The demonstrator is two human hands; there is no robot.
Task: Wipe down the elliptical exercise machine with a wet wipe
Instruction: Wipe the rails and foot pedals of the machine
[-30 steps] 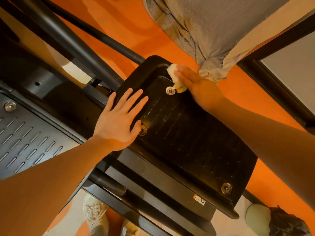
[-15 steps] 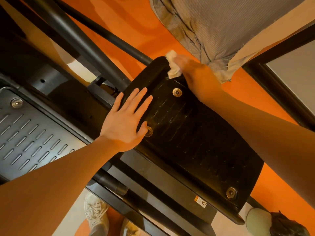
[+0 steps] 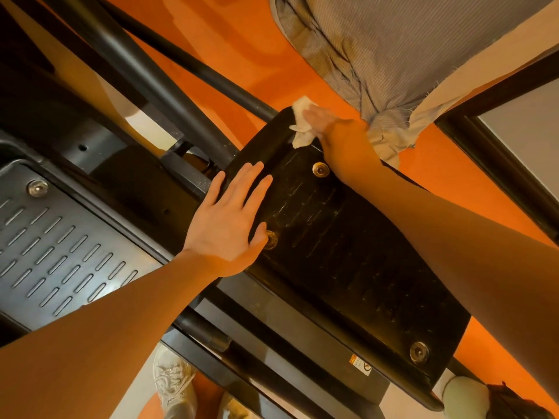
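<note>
The black ribbed foot pedal (image 3: pixel 348 252) of the elliptical fills the middle of the view, running from upper left to lower right. My left hand (image 3: pixel 225 220) lies flat on its left edge with the fingers straight and spread. My right hand (image 3: pixel 335 131) presses a crumpled white wet wipe (image 3: pixel 301 122) against the pedal's far top rim; its fingers are mostly hidden behind the wipe and the rim. Faint wet streaks show on the ribs near the upper silver bolt (image 3: pixel 320 169).
The other pedal (image 3: pixel 60 252), grey and slotted, lies at the left. Black frame tubes (image 3: pixel 145 77) cross diagonally above the pedals. A grey curtain (image 3: pixel 393 55) hangs at the top right over the orange floor. My white shoe (image 3: pixel 172 385) and a dark bag (image 3: pixel 511 403) are at the bottom.
My right hand has slid the wipe up from the bolt area to the pedal's top rim. My left hand has stayed flat on the pedal.
</note>
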